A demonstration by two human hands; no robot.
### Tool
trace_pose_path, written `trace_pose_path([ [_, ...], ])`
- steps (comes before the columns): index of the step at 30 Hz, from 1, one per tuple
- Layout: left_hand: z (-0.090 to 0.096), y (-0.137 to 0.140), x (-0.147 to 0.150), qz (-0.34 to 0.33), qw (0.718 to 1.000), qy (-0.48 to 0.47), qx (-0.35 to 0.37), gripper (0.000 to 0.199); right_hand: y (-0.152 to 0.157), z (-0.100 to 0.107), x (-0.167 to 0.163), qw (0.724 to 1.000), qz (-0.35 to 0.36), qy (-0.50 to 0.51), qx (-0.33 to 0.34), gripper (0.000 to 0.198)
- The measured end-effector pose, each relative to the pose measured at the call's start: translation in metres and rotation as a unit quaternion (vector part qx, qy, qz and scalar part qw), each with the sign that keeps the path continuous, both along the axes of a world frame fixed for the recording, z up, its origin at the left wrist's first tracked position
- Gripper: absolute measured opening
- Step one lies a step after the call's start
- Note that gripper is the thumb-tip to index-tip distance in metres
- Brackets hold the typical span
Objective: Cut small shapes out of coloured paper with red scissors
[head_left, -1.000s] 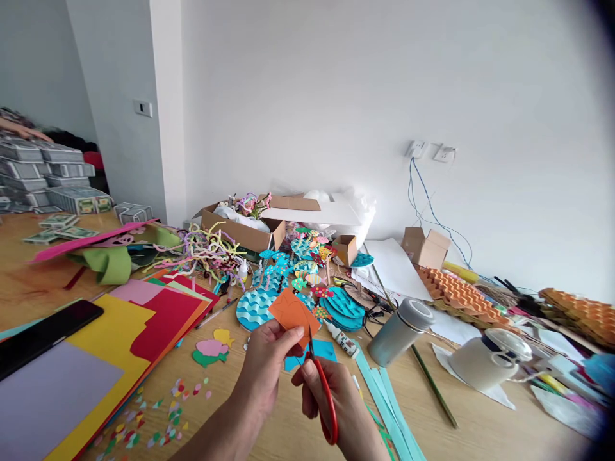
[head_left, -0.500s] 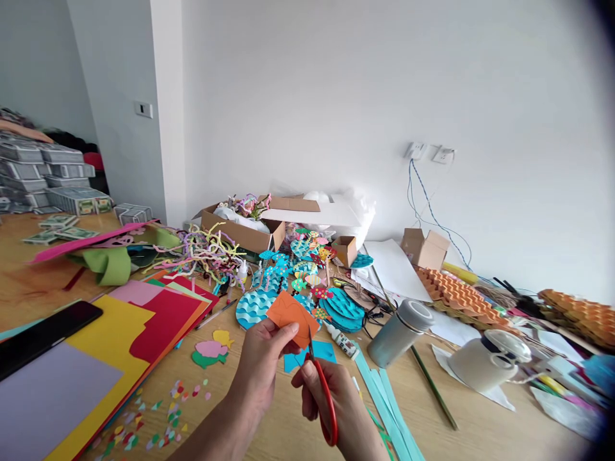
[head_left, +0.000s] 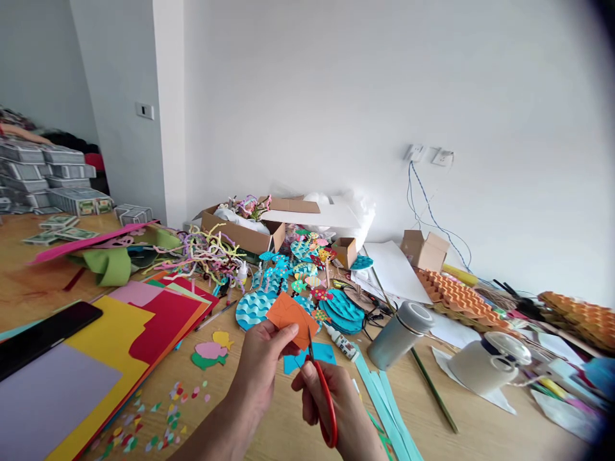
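My left hand (head_left: 262, 358) pinches a piece of orange paper (head_left: 288, 315) between thumb and fingers; faint drawn lines show on it. My right hand (head_left: 336, 400) is closed round red-handled scissors (head_left: 329, 410), whose blades meet the paper's right edge. Under the paper, a blue paper piece (head_left: 321, 354) lies on the table. Left of my hands rest fish-shaped paper cutouts in pink (head_left: 210, 350), green (head_left: 207, 362) and yellow (head_left: 221, 339). A small glue bottle (head_left: 342, 342) lies just beyond my right hand.
Coloured paper sheets (head_left: 115, 326) and a black phone (head_left: 48, 336) lie at left, paper scraps (head_left: 173, 413) nearer me. A grey flask (head_left: 401, 333), white mug (head_left: 485, 365), green stick (head_left: 435, 390) and light-blue strips (head_left: 389, 410) stand or lie at right. Craft pieces and boxes (head_left: 245, 232) fill the back.
Almost nothing differs. Both hands, the orange paper and the scissors keep their places, with only a slight shift of the camera view.
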State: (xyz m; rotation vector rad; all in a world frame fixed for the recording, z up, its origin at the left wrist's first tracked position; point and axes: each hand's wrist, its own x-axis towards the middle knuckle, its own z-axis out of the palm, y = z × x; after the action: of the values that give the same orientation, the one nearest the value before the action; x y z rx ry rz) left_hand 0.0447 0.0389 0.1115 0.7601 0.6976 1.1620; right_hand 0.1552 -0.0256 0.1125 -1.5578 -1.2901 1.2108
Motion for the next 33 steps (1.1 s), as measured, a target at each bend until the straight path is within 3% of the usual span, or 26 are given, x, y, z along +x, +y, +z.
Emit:
trace_pose_path([
  [33,0.0003,0.0009,-0.0002,-0.007,0.999,0.025,0.019,0.03,0.0003,-0.0003,-0.0009,1.0,-0.003,-0.009,-0.003,0.066],
])
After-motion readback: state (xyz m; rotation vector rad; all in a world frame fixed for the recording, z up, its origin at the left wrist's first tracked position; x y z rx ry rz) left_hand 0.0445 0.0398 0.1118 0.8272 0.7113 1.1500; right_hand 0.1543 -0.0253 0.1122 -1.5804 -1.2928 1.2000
